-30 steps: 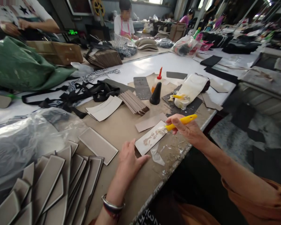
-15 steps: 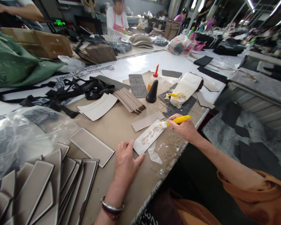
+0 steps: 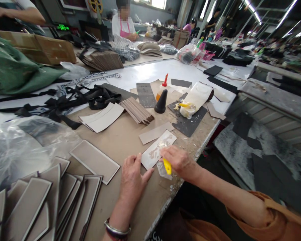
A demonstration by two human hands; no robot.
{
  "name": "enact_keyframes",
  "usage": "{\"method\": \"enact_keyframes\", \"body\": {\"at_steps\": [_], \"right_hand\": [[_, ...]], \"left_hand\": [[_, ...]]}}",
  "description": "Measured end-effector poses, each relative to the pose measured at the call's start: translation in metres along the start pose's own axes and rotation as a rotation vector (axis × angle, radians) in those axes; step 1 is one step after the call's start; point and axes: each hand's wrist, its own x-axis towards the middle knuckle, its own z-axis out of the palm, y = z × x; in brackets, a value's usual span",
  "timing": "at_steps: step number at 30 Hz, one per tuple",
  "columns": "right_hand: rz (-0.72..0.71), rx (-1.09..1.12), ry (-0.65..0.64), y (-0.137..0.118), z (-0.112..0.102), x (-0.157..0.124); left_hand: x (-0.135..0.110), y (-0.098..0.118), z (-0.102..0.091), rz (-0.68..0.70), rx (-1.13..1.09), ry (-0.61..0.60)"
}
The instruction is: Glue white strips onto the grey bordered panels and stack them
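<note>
My right hand (image 3: 179, 160) is closed around a yellow-handled brush (image 3: 167, 166). Its working end is mostly behind my fingers, over a pale rectangular panel (image 3: 147, 157) smeared with white paste. My left hand (image 3: 134, 177) has its thumb and fingertips at two corners of the panel's near end, holding it against the table. Just beyond lies a plain beige strip (image 3: 156, 133). A translucent scrap (image 3: 164, 170) sits under the brush handle. Farther back, a white plastic container (image 3: 197, 97) lies on its side with paste and another yellow handle at its mouth.
Bordered panels (image 3: 27, 204) are heaped at the near left, beside clear plastic (image 3: 32, 137). A black cone (image 3: 161, 102) stands before a red-tipped bottle (image 3: 163, 89). Stacked strips (image 3: 137, 110) and black straps (image 3: 100, 95) lie behind. The table edge (image 3: 163, 207) runs along my right. Co-workers are in the background.
My right hand has brought the brush nearer along the panel, and the handle now points toward me. My left hand remains at the panel's near end. The view has shifted slightly.
</note>
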Motion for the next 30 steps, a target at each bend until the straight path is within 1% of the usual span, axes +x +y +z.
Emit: {"method": "enact_keyframes", "body": {"at_steps": [2,4,7,9,11,13,14,16,18,20,22,24,25,28,30], "right_hand": [[-0.056,0.144,0.005,-0.009,-0.004,0.001],[-0.041,0.207,0.029,-0.005,-0.011,0.002],[0.046,0.094,0.062,0.009,-0.014,0.004],[0.068,0.069,0.033,0.007,-0.009,0.004],[0.036,0.183,0.009,-0.007,-0.002,0.004],[0.005,0.379,0.038,-0.024,0.003,0.004],[0.021,0.473,0.067,-0.03,0.003,0.004],[0.134,0.597,0.127,-0.036,0.002,0.006],[0.293,0.643,0.17,-0.033,0.0,0.009],[0.437,0.701,0.189,-0.027,0.001,0.012],[0.539,0.799,0.171,-0.022,0.005,0.015],[0.604,0.845,0.157,-0.014,0.011,0.016],[0.622,0.826,0.168,-0.01,0.013,0.017],[0.654,0.66,0.266,0.005,0.012,0.016],[0.659,0.593,0.308,0.007,0.007,0.016]], "left_hand": [[0.0,0.0,0.0,0.004,0.001,0.01],[0.0,0.0,0.0,-0.011,-0.003,0.009],[0.0,0.002,-0.001,-0.034,0.004,-0.009],[0.001,0.002,-0.001,-0.037,0.021,-0.03],[0.001,0.002,-0.002,-0.043,0.037,-0.045],[0.0,0.002,-0.002,-0.055,0.045,-0.053],[0.0,0.002,-0.002,-0.062,0.047,-0.057],[0.0,0.002,-0.003,-0.075,0.044,-0.075],[0.001,0.002,-0.004,-0.081,0.028,-0.091],[0.002,0.003,-0.006,-0.09,0.013,-0.111],[0.003,0.003,-0.007,-0.1,0.006,-0.124],[0.003,0.004,-0.008,-0.106,0.006,-0.129],[0.003,0.004,-0.009,-0.106,0.007,-0.13],[0.004,0.005,-0.009,-0.104,0.008,-0.13],[0.003,0.005,-0.009,-0.097,0.008,-0.126]]}}
